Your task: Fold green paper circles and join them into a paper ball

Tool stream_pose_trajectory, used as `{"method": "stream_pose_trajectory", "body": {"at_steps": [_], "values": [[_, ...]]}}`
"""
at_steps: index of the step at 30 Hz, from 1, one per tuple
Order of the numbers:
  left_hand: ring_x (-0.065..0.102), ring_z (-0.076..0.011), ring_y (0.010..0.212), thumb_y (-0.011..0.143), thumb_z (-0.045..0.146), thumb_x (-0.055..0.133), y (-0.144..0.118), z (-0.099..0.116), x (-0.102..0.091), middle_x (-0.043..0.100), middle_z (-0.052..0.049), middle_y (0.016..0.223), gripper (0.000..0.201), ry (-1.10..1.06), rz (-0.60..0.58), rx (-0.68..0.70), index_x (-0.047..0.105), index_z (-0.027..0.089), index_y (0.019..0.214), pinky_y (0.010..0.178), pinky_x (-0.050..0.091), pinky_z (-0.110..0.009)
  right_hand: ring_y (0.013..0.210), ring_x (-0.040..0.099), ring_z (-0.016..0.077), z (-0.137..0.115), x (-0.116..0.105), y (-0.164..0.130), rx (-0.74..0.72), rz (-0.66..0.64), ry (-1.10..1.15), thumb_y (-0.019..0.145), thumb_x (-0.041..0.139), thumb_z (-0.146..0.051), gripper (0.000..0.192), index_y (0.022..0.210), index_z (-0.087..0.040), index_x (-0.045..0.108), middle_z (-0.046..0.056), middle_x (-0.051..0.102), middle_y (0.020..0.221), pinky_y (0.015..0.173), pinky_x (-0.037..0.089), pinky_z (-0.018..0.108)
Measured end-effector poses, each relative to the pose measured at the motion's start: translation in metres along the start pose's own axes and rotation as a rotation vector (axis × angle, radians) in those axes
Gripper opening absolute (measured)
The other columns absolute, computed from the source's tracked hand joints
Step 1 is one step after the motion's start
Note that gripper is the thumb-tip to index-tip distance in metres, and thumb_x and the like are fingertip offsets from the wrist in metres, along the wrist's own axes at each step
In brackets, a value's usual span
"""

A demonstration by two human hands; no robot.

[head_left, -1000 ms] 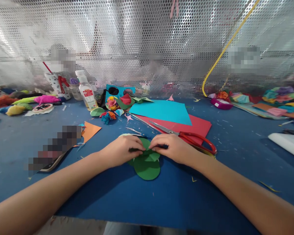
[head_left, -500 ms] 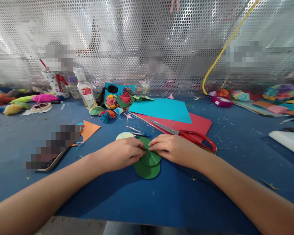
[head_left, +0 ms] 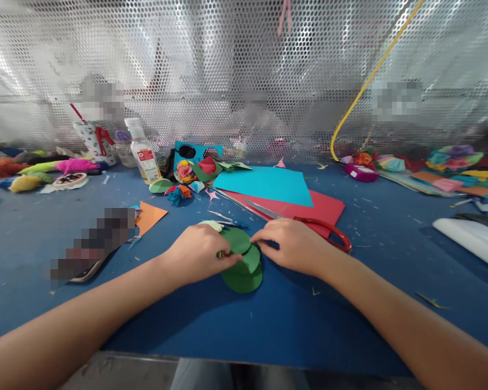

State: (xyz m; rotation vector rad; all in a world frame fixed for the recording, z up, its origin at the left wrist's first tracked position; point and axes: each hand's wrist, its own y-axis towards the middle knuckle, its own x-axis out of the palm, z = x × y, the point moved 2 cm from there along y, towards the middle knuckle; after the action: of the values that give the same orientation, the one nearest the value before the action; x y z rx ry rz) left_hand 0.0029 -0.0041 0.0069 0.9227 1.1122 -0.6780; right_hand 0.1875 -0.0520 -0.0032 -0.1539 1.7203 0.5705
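Observation:
Three dark green paper circles [head_left: 243,281] overlap in a stepped stack on the blue table, with a pale green circle [head_left: 212,224] partly hidden at their upper left. My left hand [head_left: 199,253] has its fingers curled at the left side of the stack, its thumb pressing across the middle circle. At the right side, my right hand [head_left: 290,244] touches the top circle's edge with a fingertip, thumb and fingers apart. Red-handled scissors [head_left: 341,238] lie just behind my right hand, partly covered by it.
Blue paper [head_left: 264,184] and red paper [head_left: 325,208] lie behind the hands. A glue bottle [head_left: 145,157] stands at back left, near a patterned cup [head_left: 93,142]. A phone [head_left: 100,244] and orange paper [head_left: 151,216] lie left. Perforated metal sheeting [head_left: 211,65] rises behind the table.
The top green circle now shows separately above the middle one, so three steps are visible. My left thumb has come forward over the middle circle. The view has shifted slightly.

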Motion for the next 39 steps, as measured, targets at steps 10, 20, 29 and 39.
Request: {"method": "stream_pose_trajectory", "body": {"at_steps": [10,20,29,39], "values": [[0.058,-0.0129,0.064,0.079,0.021,0.048,0.005,-0.006,0.007,0.064,-0.001,0.073,0.013,-0.294,0.035,-0.118,0.061,0.019,0.080,0.061,0.043,-0.022,0.096,0.056,0.0205,-0.009,0.010,0.005,0.165,0.096,0.333,0.074,0.060,-0.038,0.036,0.105,-0.021,0.058,0.006,0.060,0.108,0.081,0.044,0.032],[0.054,-0.0093,0.061,0.076,0.027,0.055,0.005,-0.009,0.003,0.059,0.002,0.070,0.011,-0.577,0.317,-0.265,0.056,0.019,0.084,0.054,0.043,-0.018,0.060,0.048,0.0117,-0.010,0.010,0.007,0.299,0.202,0.727,0.082,0.046,-0.039,0.027,0.069,-0.017,0.054,-0.002,0.052,0.063,0.053,0.038,0.023],[0.051,-0.0101,0.060,0.073,0.024,0.059,0.004,-0.006,0.009,0.058,-0.001,0.072,0.029,-0.658,0.284,-0.262,0.058,0.019,0.101,0.051,0.045,-0.020,0.064,0.058,0.0138,-0.014,0.003,0.005,0.274,0.431,0.594,0.079,0.055,-0.030,0.013,0.083,-0.018,0.059,0.001,0.063,0.071,0.059,0.045,0.024],[0.049,-0.0088,0.061,0.072,0.019,0.058,0.003,-0.003,0.007,0.058,-0.002,0.079,0.028,-0.656,0.275,-0.278,0.057,0.018,0.100,0.053,0.044,-0.019,0.075,0.060,0.0172,-0.022,-0.001,0.002,0.025,0.485,0.143,0.080,0.055,-0.025,0.009,0.078,-0.018,0.059,0.004,0.065,0.077,0.070,0.046,0.028]]}}
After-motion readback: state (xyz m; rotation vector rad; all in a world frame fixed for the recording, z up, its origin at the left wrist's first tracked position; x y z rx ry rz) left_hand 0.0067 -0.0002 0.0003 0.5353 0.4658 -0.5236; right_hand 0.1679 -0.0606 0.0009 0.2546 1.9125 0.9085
